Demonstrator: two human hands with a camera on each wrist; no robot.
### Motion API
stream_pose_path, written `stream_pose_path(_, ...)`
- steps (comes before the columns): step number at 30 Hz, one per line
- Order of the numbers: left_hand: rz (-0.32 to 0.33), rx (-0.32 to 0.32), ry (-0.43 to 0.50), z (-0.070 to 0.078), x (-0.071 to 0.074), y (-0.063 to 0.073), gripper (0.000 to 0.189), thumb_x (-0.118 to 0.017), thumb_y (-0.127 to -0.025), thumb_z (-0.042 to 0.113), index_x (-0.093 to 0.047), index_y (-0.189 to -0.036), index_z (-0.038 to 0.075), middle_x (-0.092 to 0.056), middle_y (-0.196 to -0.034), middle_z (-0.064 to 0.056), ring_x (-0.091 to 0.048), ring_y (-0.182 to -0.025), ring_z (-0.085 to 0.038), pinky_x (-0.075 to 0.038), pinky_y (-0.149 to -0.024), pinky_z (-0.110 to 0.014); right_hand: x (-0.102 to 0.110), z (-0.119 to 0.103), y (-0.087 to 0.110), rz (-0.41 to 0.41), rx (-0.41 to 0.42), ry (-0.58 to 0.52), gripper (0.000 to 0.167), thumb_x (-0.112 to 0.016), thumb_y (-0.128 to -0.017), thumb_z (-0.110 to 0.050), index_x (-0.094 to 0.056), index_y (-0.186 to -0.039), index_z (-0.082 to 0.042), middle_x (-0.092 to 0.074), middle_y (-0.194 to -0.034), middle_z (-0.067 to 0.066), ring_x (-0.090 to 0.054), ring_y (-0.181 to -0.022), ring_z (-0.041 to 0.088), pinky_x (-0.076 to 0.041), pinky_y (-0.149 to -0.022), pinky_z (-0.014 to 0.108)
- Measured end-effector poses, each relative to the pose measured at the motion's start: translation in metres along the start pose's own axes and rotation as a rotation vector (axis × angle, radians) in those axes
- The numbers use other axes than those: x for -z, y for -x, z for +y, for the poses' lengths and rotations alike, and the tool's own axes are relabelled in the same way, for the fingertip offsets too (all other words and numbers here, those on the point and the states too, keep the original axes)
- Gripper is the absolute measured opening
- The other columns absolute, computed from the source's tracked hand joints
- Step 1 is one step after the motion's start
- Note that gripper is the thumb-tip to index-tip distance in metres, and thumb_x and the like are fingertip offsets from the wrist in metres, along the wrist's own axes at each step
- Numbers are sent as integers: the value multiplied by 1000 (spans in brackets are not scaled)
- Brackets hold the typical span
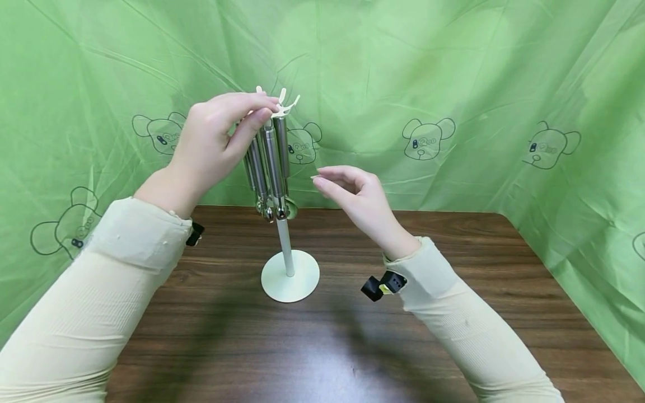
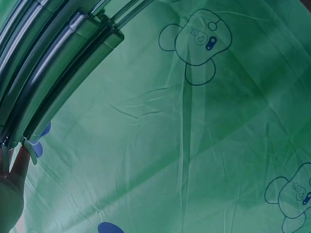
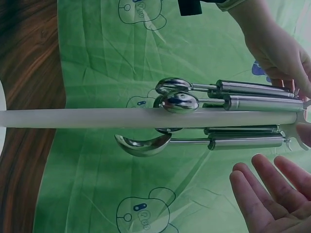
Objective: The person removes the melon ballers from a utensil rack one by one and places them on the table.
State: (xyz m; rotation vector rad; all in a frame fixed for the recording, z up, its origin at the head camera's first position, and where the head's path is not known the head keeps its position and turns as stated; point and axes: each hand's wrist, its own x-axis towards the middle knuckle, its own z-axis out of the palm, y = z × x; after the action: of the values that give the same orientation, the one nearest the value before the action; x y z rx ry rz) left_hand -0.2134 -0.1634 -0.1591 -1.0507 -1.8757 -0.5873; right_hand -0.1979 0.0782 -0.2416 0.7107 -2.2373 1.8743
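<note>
Metal utensils (image 1: 272, 162): hung nearly upright from the white stand (image 1: 285, 240), toward the desk's (image 1: 468, 235) far edge. Hung left of the right hand (image 1: 360, 201), apart from its loosely curved, empty fingers; closer to the left hand (image 1: 214, 131), thumb and index nearly together by the hooks (image 1: 282, 96). Could not tell its hold.

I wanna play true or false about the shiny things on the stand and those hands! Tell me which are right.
1. Shiny metal utensils hang on the white stand. True.
2. The left hand is flat on the table. False: the left hand is up by the stand's top.
3. The stand's round base sits on the wooden table. True.
4. The right hand's grip holds nothing. True.
5. The cloth behind is red. False: the cloth is green.
</note>
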Motion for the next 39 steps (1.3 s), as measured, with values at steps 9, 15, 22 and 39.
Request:
stream_pose_path(9,-35,-16,-130,4,3,-6,21,-60,-99,18,-74,-108,5,-76,-105,-12,-72,-97,-31,-54,-90,-41,-6,-4,-4,-5,0,15,30,-69,-93,-23,-69,-120,-9,-74,-114,7,-71,-101,17,-55,-91,31)
stream_pose_path(15,-12,-5,-220,11,2,-8,24,-60,-99,26,-76,-104,9,-76,-94,-12,-69,-78,-29,-54,-70,-41,-11,-4,-9,-9,4,29,30,-69,-93,-23,-69,-119,-9,-74,-113,6,-71,-101,14,-55,-91,31)
stream_pose_path(22,-7,77,-281,18,-2,-11,29,-59,-100,35,-77,-102,11,-75,-93,-12,-66,-78,-31,-51,-65,-44,-19,-2,-15,-23,22,45,31,-69,-93,-25,-70,-120,-11,-74,-114,3,-70,-99,12,-54,-89,30)
stream_pose_path(39,-17,193,-374,21,-4,-13,41,-56,-99,44,-78,-96,9,-77,-95,-8,-64,-78,-30,-44,-57,-41,-40,-5,-26,-53,15,4,31,-73,-89,-17,-70,-119,-8,-74,-113,7,-70,-94,16,-54,-85,29)
